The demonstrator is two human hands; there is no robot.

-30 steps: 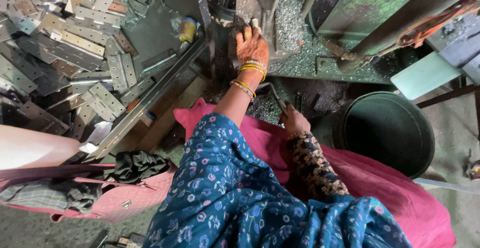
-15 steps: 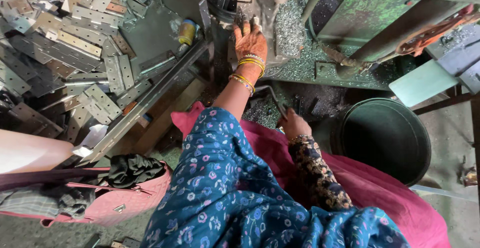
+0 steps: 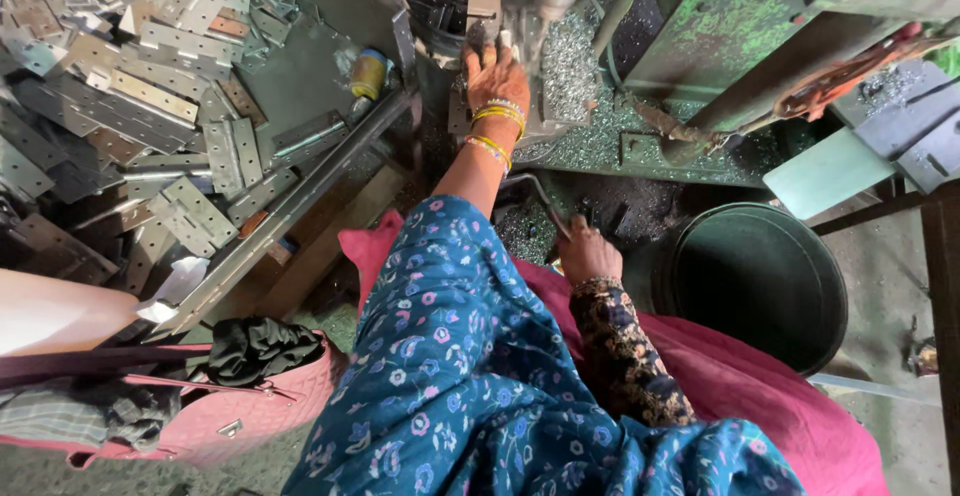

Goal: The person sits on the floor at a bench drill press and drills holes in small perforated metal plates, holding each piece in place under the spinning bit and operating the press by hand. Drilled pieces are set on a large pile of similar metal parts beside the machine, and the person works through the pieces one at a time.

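Left hand [image 3: 497,78] reaches up to machine [image 3: 520,16], fingers clamped on small metal piece [image 3: 483,14] under tool. Right hand [image 3: 588,253], below machine, grips lever [image 3: 535,198]. Risk: lever moves early, fingers near tool get pinched.

Pile of metal hinges [image 3: 150,126], pink handbag [image 3: 220,421], dark round bucket [image 3: 765,281], yellow can [image 3: 368,74]

Left hand [image 3: 497,81] edged further up onto small metal plate [image 3: 484,13] at press; right hand [image 3: 588,253] unchanged on lever [image 3: 535,196].
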